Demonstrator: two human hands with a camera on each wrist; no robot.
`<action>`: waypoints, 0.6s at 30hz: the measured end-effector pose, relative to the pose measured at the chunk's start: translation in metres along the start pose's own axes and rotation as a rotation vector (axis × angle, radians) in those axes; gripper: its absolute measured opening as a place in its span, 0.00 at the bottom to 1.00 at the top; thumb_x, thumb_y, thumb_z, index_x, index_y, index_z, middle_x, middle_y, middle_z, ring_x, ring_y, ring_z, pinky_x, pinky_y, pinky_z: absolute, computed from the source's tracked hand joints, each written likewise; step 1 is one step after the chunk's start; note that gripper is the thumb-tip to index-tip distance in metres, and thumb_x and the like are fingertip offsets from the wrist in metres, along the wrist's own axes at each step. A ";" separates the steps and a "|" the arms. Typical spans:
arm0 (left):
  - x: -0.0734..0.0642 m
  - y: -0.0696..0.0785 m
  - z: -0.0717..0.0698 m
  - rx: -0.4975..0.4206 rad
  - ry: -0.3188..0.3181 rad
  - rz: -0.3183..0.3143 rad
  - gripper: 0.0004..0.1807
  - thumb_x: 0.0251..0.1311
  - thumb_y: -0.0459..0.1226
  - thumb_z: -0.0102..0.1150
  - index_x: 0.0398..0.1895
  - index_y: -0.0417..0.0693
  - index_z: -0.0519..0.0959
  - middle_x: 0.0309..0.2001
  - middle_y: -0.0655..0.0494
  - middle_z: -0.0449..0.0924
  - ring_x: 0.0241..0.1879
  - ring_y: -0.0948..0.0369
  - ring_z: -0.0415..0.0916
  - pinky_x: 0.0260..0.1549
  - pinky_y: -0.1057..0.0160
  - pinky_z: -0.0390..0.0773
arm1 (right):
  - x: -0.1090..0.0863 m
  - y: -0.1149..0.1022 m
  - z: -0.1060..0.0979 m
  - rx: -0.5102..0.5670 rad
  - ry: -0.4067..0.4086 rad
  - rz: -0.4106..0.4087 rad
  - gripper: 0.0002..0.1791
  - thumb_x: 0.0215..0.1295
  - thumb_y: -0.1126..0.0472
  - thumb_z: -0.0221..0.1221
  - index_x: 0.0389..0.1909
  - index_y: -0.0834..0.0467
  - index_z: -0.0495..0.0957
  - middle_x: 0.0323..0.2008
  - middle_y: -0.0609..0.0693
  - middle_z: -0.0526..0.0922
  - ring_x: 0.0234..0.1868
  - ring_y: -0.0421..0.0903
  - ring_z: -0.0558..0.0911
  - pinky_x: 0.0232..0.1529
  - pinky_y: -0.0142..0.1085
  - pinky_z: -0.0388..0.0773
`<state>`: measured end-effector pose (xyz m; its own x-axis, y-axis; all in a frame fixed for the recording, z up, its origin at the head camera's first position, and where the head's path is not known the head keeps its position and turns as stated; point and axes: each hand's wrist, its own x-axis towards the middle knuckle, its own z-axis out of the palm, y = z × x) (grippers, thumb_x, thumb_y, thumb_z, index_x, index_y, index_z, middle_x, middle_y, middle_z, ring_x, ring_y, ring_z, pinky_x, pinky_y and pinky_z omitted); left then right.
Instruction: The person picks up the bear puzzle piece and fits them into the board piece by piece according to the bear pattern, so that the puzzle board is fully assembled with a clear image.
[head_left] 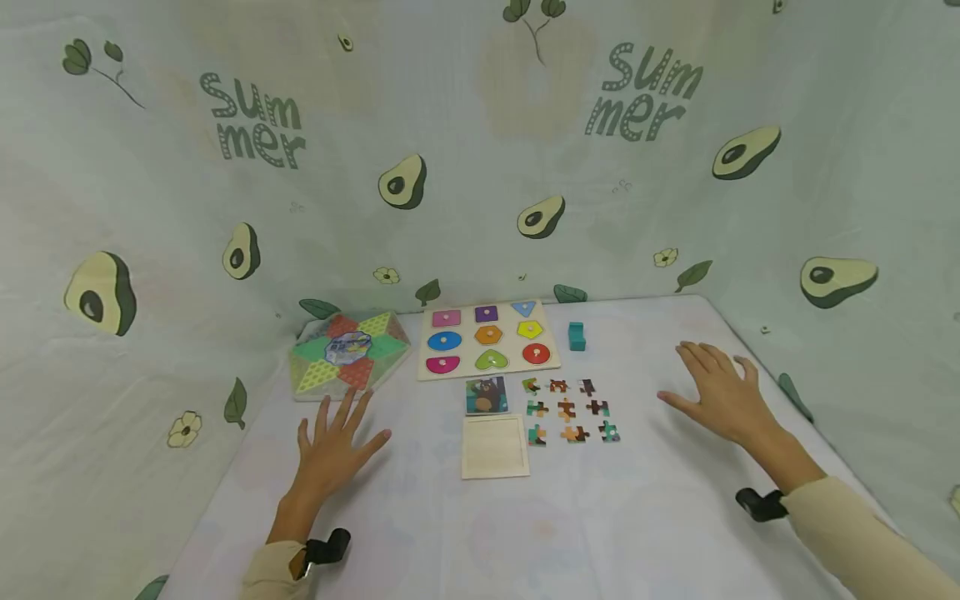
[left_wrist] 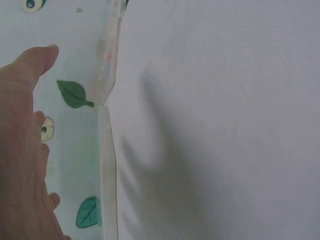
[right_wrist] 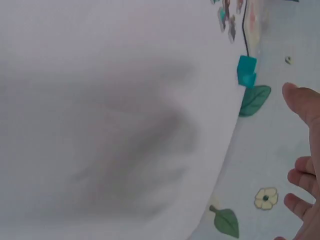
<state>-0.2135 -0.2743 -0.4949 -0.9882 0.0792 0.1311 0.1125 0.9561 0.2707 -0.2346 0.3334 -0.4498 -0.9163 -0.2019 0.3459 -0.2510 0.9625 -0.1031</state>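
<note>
My left hand (head_left: 330, 457) hovers over the left side of the table with its fingers spread, holding nothing. Its fingertips are nearest to a clear-covered checkers box (head_left: 348, 354) with red, green and yellow triangles. On the right, my right hand (head_left: 722, 400) is raised over the table, fingers extended and nothing in its grasp. Between the hands lie several loose jigsaw pieces (head_left: 567, 409), spread out in rows. Beside them are a small bear picture card (head_left: 486, 395) and a square wooden tray (head_left: 495, 447). Both wrist views show each hand (left_wrist: 20, 130) (right_wrist: 310, 150) with its shadow on the cloth.
A wooden shape puzzle board (head_left: 487, 337) with colored knobbed shapes lies at the back. To its right stands a small teal block-like object (head_left: 576, 336). A white cloth (head_left: 600, 533) covers the table, and a curtain printed with avocados (head_left: 450, 100) hangs around it.
</note>
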 end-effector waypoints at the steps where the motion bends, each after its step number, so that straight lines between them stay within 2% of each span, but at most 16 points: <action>1: 0.003 0.007 0.004 -0.023 -0.002 0.010 0.47 0.63 0.68 0.49 0.81 0.67 0.46 0.81 0.52 0.40 0.76 0.38 0.32 0.62 0.25 0.32 | 0.003 -0.005 0.002 0.012 0.002 -0.009 0.49 0.61 0.35 0.63 0.70 0.67 0.64 0.69 0.65 0.65 0.69 0.65 0.60 0.60 0.71 0.47; 4: 0.013 0.027 0.015 -0.079 0.000 0.050 0.45 0.64 0.66 0.52 0.80 0.68 0.50 0.80 0.52 0.46 0.72 0.38 0.45 0.61 0.29 0.48 | 0.011 -0.021 0.005 0.049 -0.004 -0.038 0.43 0.63 0.40 0.65 0.68 0.66 0.67 0.67 0.65 0.68 0.66 0.65 0.64 0.56 0.69 0.53; 8: 0.024 0.049 0.028 -0.151 0.015 0.115 0.42 0.63 0.61 0.58 0.78 0.66 0.57 0.77 0.54 0.54 0.63 0.41 0.60 0.53 0.37 0.62 | 0.026 -0.040 0.011 0.086 -0.030 -0.067 0.37 0.63 0.47 0.67 0.66 0.65 0.71 0.65 0.65 0.71 0.66 0.64 0.65 0.56 0.67 0.55; 11: 0.028 0.059 0.039 -0.195 0.021 0.141 0.39 0.63 0.58 0.62 0.76 0.65 0.62 0.75 0.54 0.59 0.59 0.44 0.63 0.51 0.41 0.64 | 0.034 -0.054 0.018 0.116 -0.067 -0.088 0.34 0.63 0.50 0.68 0.65 0.63 0.72 0.64 0.64 0.72 0.67 0.62 0.66 0.58 0.67 0.55; 18: 0.036 0.076 0.060 -0.366 -0.002 0.206 0.32 0.65 0.54 0.62 0.72 0.62 0.69 0.72 0.58 0.66 0.57 0.52 0.64 0.56 0.44 0.65 | 0.049 -0.075 0.031 0.158 -0.139 -0.106 0.29 0.65 0.53 0.66 0.63 0.61 0.74 0.63 0.61 0.74 0.67 0.61 0.67 0.60 0.65 0.55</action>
<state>-0.2464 -0.1818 -0.5265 -0.9415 0.2587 0.2160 0.3365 0.7570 0.5601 -0.2706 0.2457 -0.4544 -0.9135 -0.3344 0.2317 -0.3842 0.8963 -0.2212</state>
